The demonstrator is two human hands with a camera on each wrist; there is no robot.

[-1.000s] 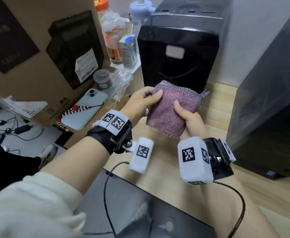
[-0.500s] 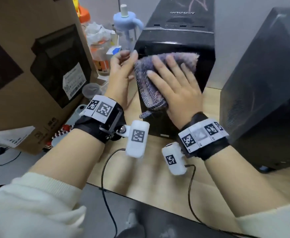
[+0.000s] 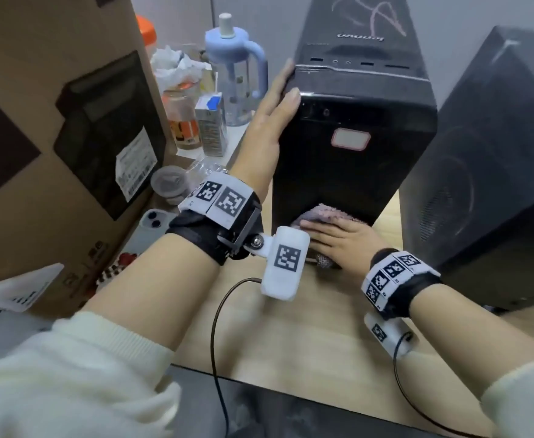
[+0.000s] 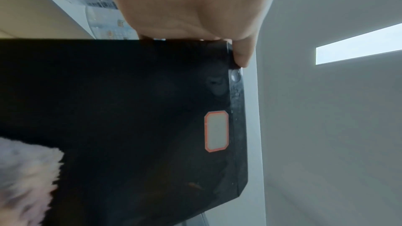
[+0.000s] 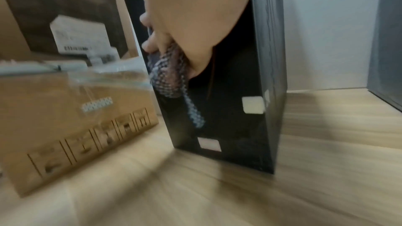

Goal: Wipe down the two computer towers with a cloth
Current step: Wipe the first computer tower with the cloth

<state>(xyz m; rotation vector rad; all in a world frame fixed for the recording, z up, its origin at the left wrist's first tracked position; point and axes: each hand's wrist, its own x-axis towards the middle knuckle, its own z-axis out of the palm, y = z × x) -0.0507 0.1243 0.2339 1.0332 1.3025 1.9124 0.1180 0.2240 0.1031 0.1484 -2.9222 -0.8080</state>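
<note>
**Purple cloth low on the first tower's front**

Purple-pink and fuzzy, the cloth [image 3: 329, 213] is pinned by the right hand [image 3: 341, 245] against the bottom of the front panel of the nearer tower [image 3: 351, 165]. The fingers lie fairly flat over it, pressing rather than bunching it, and a mesh-backed corner [image 5: 174, 82] hangs loose below the palm in the right wrist view. A flat press like that spreads the fabric so more of it meets the panel.

The left hand [image 3: 275, 112] is spread along the tower's upper left edge, fingers straight, thumb tip hooked over the front corner [image 4: 241, 56]. It grasps nothing; I judge it is there to steady the case so the rubbing does not push it back.

That tower stands upright on the wooden tabletop [image 3: 291, 327], its orange-bordered label [image 3: 350, 139] untouched above the cloth. The second tower [image 3: 487, 172] stands just to the right, with no cloth on it, so at least half the job looks undone. To the left sit a cardboard box [image 3: 53, 147], a blue bottle [image 3: 237, 77] and a phone [image 3: 152, 226].
</note>
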